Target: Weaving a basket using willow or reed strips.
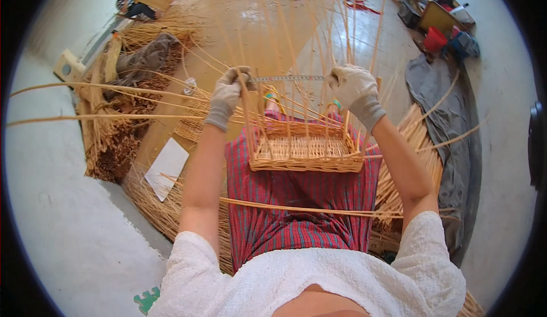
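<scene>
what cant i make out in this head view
All in the head view:
Marks on the measuring tape: too small to read.
How the left hand and right hand grip it: partly hidden by the hands themselves.
Tops of the tallest upright canes: cut off by the upper edge.
Underside of the basket: hidden by the basket itself.
Red thing far off: too small to identify.

The gloved left grip (pixel 228 88) and right grip (pixel 356 88) are raised apart, fingers (pixel 338 74) curled, left forearm (pixel 203 160) and right forearm (pixel 399 156) slanting up from below each.
</scene>
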